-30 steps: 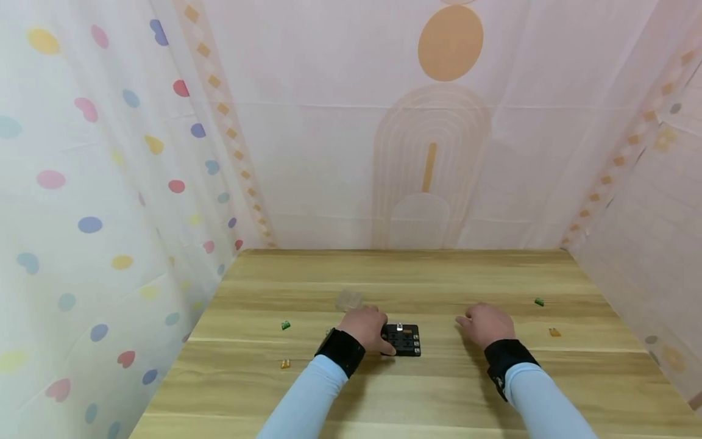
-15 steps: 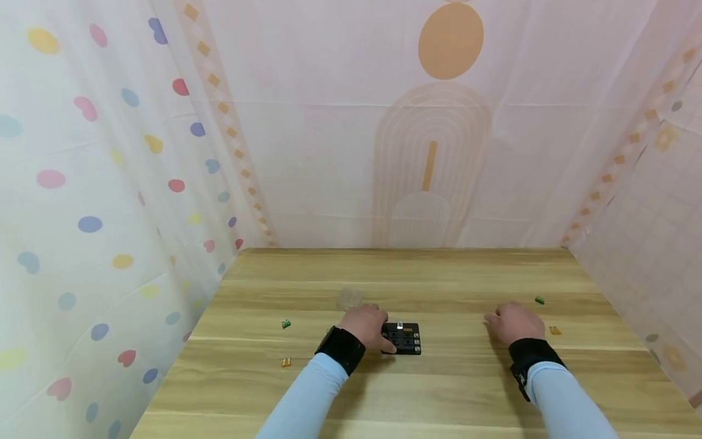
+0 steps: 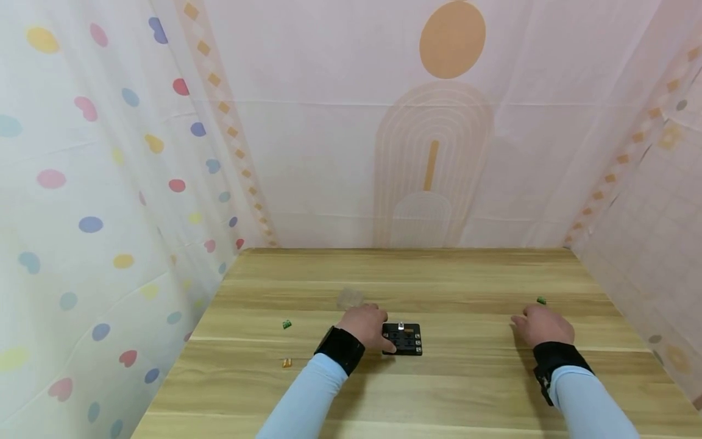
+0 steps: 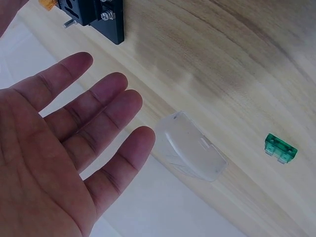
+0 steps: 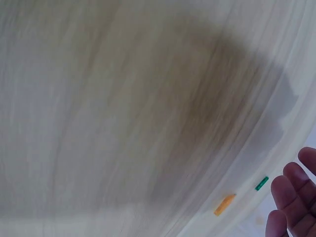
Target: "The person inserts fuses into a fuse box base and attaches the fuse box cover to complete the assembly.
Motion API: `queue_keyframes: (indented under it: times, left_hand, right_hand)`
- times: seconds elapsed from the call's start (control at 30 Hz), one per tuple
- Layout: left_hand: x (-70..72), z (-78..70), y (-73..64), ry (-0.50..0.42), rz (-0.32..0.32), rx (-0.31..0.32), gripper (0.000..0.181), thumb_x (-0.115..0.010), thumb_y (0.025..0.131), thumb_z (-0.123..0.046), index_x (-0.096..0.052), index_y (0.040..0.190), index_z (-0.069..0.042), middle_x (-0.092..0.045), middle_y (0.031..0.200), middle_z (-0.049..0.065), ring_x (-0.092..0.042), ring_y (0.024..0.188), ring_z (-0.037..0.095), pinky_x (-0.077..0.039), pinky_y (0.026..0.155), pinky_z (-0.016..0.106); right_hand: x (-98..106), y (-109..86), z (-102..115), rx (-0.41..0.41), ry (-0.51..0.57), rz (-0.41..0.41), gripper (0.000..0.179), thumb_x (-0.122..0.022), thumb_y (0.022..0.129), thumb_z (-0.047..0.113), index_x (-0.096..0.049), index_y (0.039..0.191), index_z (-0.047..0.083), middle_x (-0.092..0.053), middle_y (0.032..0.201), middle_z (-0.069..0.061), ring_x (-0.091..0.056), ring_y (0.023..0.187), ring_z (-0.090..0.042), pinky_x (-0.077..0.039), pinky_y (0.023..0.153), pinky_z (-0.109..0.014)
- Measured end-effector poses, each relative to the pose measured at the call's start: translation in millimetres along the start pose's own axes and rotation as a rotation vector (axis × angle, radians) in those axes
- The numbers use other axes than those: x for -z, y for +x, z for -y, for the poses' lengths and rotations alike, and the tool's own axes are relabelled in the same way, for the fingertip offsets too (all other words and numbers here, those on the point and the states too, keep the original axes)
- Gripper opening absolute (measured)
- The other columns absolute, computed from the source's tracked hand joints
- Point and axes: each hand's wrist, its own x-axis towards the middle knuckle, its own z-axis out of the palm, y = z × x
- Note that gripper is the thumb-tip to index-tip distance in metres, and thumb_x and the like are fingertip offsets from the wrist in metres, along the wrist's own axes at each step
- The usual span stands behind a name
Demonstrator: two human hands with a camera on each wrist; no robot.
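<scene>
A black fuse block (image 3: 403, 339) with screw terminals lies mid-table, an orange fuse (image 4: 48, 4) seated in it. My left hand (image 3: 363, 327) rests at its left edge, thumb over the near corner. From the left wrist, the left hand's fingers (image 4: 118, 106) look loosely extended. Farther right, my right hand (image 3: 545, 326) hovers over the table with relaxed fingers (image 5: 285, 192) and holds nothing visible. Near it are a green blade fuse (image 5: 261, 183) and an orange blade fuse (image 5: 224, 204); the hand hides that orange one from the head view.
A clear plastic cover (image 3: 349, 298) lies just beyond the left hand. To the left on the wooden table (image 3: 439, 396) are a green fuse (image 3: 287, 324) and an orange fuse (image 3: 287, 363). Patterned curtains (image 3: 329, 152) hang along the table's back and sides.
My right hand has moved right, away from the fuse block, until it covers the orange fuse on that side in the head view. The left hand and fuse block have stayed put.
</scene>
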Motion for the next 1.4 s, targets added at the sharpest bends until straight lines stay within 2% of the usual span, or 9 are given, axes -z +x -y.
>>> queue_keyframes:
  times: [0.3, 0.5, 0.67, 0.7, 0.8, 0.87, 0.93, 1.13, 1.4]
  left_hand:
    - [2.9, 1.9, -2.3, 0.0, -0.003, 0.001, 0.061, -0.083, 0.069, -0.06, -0.073, 0.108, -0.015, -0.069, 0.102, 0.001, -0.063, 0.09, 0.016, -0.054, 0.075, 0.034]
    - [2.0, 1.8, -4.0, 0.0, 0.004, -0.005, 0.063, -0.082, 0.069, -0.061, -0.073, 0.111, -0.015, -0.07, 0.106, 0.002, -0.064, 0.093, 0.018, -0.055, 0.076, 0.035]
    - [1.3, 0.9, -4.7, -0.01, 0.007, -0.001, 0.063, -0.083, 0.069, -0.06, -0.073, 0.112, -0.015, -0.07, 0.106, 0.002, -0.065, 0.094, 0.019, -0.054, 0.077, 0.035]
    - [1.3, 0.9, -4.6, -0.012, 0.006, -0.001, 0.063, -0.083, 0.069, -0.06, -0.073, 0.111, -0.014, -0.07, 0.105, 0.002, -0.065, 0.093, 0.019, -0.054, 0.076, 0.035]
    - [1.9, 0.1, -5.1, -0.007, 0.007, -0.002, 0.063, -0.083, 0.069, -0.06, -0.073, 0.111, -0.014, -0.07, 0.104, 0.002, -0.065, 0.092, 0.019, -0.054, 0.076, 0.035]
    - [2.5, -0.4, -5.4, -0.002, 0.006, -0.003, 0.062, -0.083, 0.068, -0.06, -0.073, 0.109, -0.014, -0.07, 0.103, 0.002, -0.064, 0.091, 0.018, -0.054, 0.075, 0.035]
    - [2.7, -0.9, -6.1, 0.0, 0.005, -0.002, 0.062, -0.083, 0.069, -0.06, -0.073, 0.109, -0.014, -0.07, 0.103, 0.002, -0.064, 0.091, 0.018, -0.054, 0.075, 0.036]
    - [1.0, -0.7, -6.3, 0.01, 0.013, 0.004, 0.061, -0.082, 0.069, -0.061, -0.073, 0.108, -0.015, -0.069, 0.104, 0.002, -0.063, 0.092, 0.018, -0.054, 0.077, 0.036]
    - [-0.8, 1.0, -5.7, 0.025, -0.003, -0.004, 0.06, -0.082, 0.068, -0.062, -0.073, 0.105, -0.015, -0.069, 0.102, 0.002, -0.062, 0.09, 0.016, -0.054, 0.076, 0.035]
  right_hand:
    - [7, 0.0, -13, 0.002, -0.029, 0.018, 0.04, -0.059, 0.097, 0.027, -0.065, 0.109, -0.01, -0.064, 0.104, -0.032, -0.062, 0.092, -0.046, -0.051, 0.071, -0.054]
    - [7, -1.2, -26, -0.06, 0.001, 0.027, 0.046, -0.06, 0.096, 0.032, -0.062, 0.115, -0.01, -0.06, 0.113, -0.035, -0.06, 0.098, -0.05, -0.051, 0.072, -0.056]
    - [7, -5.4, -33, -0.109, 0.005, 0.04, 0.054, -0.059, 0.094, 0.03, -0.056, 0.123, -0.015, -0.053, 0.12, -0.041, -0.054, 0.105, -0.054, -0.05, 0.078, -0.057]
    - [7, -6.3, -34, -0.117, 0.004, 0.043, 0.054, -0.059, 0.094, 0.03, -0.056, 0.122, -0.016, -0.053, 0.119, -0.041, -0.056, 0.103, -0.054, -0.051, 0.076, -0.056]
    - [8, -9.6, -36, -0.15, 0.031, 0.059, 0.043, -0.058, 0.095, 0.032, -0.065, 0.095, -0.011, -0.059, 0.095, -0.034, -0.062, 0.083, -0.043, -0.052, 0.064, -0.049]
    - [7, -11.2, -37, -0.167, 0.048, 0.06, 0.042, -0.058, 0.095, 0.033, -0.06, 0.075, -0.004, -0.058, 0.08, -0.025, -0.06, 0.07, -0.034, -0.049, 0.057, -0.044]
    - [6, -12.2, -39, -0.178, 0.057, 0.073, 0.042, -0.058, 0.096, 0.033, -0.055, 0.067, 0.004, -0.055, 0.074, -0.019, -0.058, 0.066, -0.029, -0.047, 0.055, -0.042]
    - [1, -11.3, -44, -0.195, 0.002, 0.124, 0.043, -0.058, 0.097, 0.034, -0.065, 0.079, -0.004, -0.056, 0.087, -0.032, -0.061, 0.075, -0.041, -0.051, 0.063, -0.051]
    - [-2, -8.2, -43, -0.223, -0.032, 0.116, 0.043, -0.056, 0.098, 0.03, -0.066, 0.091, -0.011, -0.054, 0.089, -0.033, -0.061, 0.08, -0.046, -0.052, 0.066, -0.055]
